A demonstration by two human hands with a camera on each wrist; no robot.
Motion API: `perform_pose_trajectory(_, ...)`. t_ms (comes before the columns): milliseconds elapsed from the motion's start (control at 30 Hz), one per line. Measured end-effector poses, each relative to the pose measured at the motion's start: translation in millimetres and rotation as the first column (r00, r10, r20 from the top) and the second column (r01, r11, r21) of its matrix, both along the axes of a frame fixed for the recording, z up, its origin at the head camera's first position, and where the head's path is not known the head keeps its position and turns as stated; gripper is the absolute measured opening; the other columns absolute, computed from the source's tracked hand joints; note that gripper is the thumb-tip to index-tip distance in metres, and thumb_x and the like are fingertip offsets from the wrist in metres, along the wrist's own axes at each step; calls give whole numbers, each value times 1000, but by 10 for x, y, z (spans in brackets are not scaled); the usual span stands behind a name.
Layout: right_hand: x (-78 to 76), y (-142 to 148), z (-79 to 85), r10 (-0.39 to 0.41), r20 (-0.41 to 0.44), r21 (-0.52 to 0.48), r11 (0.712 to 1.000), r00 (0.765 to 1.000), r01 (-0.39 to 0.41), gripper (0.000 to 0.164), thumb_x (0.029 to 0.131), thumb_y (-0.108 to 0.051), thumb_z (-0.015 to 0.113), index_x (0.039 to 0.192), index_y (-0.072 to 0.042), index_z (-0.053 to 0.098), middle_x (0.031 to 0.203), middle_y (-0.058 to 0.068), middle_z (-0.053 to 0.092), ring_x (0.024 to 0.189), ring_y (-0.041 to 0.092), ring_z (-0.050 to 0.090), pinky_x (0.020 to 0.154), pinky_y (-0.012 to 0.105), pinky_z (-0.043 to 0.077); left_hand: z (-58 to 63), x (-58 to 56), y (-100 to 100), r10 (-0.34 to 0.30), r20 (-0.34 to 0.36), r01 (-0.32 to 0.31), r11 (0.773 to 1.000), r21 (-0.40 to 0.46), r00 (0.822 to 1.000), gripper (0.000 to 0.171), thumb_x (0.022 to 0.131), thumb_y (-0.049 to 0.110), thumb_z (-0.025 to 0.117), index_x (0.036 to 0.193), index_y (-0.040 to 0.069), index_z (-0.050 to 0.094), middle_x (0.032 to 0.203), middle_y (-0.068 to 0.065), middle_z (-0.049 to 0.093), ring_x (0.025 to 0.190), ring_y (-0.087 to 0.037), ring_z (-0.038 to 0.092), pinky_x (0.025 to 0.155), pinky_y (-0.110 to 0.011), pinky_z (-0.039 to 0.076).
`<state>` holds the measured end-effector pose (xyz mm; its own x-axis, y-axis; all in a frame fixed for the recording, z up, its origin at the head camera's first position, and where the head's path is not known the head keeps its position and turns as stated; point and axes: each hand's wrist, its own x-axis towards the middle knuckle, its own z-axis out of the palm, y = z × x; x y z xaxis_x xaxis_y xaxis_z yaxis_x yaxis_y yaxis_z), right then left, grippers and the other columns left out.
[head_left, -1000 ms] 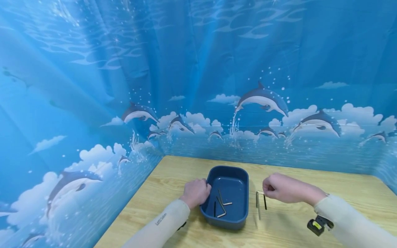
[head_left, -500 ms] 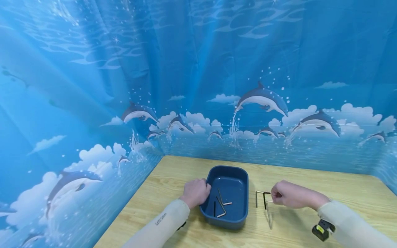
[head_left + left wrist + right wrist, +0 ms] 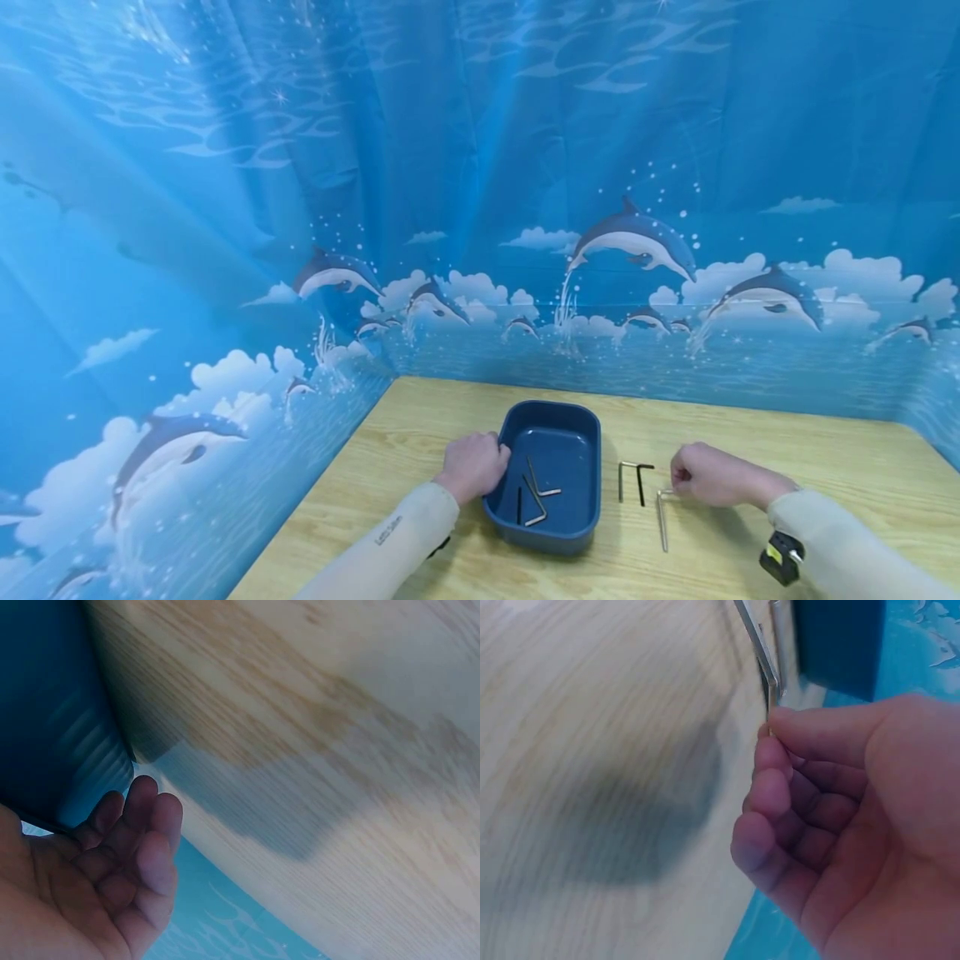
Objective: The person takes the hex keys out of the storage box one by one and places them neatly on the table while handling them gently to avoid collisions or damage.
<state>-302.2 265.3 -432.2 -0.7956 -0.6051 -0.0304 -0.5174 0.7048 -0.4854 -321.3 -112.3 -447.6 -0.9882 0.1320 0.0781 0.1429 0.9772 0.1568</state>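
My left hand [image 3: 474, 467] grips the left rim of a dark blue rectangular bin [image 3: 576, 467]; in the left wrist view its fingers curl beside the outer wall [image 3: 60, 697]. Several L-shaped hex keys [image 3: 537, 505], silver and black, lie inside. Right of the bin, my right hand [image 3: 703, 475] pinches the short arm of a silver hex key [image 3: 663, 525] between thumb and forefinger. Its long arm points toward me, close over the table. The right wrist view shows this hex key [image 3: 756, 641] sticking out past the fingertips. Left of it lie a silver hex key [image 3: 621, 483] and a black hex key [image 3: 641, 487].
The light wooden table [image 3: 832, 454] runs back to a blue curtain [image 3: 480, 208] printed with dolphins, which also hangs along the left side. Bare wood shows to the right of my right hand and behind the bin.
My right hand has moved right with the silver hex key, away from the bin, and sits a little lower. The other two table hex keys show fully now. The left hand and bin stay put.
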Motion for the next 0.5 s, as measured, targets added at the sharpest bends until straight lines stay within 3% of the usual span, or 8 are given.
perform_pose_trajectory(500,-79,43,-205,-65,-126,50,996,990,71,21,89,-8,70,73,-17,60,67,-10,51,59,2,42,56,24,37,7,8,4,-1,-1,2,1000,10,1000,36,104,37,44,90,11,64,71,-2,54,64,-18,54,61,-39,49)
